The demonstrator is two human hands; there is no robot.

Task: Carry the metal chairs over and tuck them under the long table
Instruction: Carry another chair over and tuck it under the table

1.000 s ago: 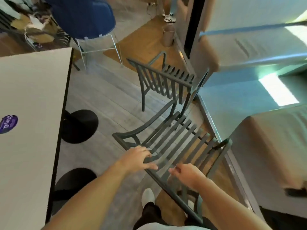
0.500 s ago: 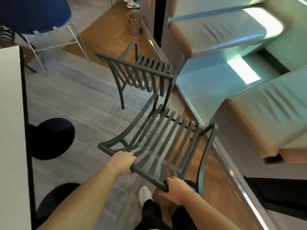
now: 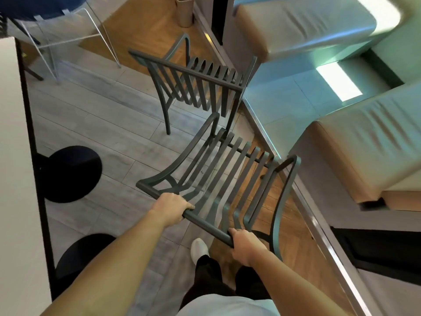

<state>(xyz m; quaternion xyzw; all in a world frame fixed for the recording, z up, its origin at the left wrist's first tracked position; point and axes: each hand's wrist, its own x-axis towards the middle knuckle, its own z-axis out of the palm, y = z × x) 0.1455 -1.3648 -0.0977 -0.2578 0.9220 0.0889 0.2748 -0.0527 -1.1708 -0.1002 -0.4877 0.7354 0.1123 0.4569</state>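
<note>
Already clamped: left hand (image 3: 171, 206) and right hand (image 3: 245, 245) grip near metal chair (image 3: 218, 174) top rail; rail runs ten-to-four, worktop (image 3: 13, 156) at nine o'clock, seemingly left-nearer.

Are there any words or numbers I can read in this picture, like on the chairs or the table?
No words, numbers or labels can be read here.
The dark grey slatted metal chairs show only bare bars.
The visible strip of the long white table shows no writing.

The long table (image 3: 13, 156) runs off the left edge; the blue chair (image 3: 34, 10) is cut off at the far left.
</note>
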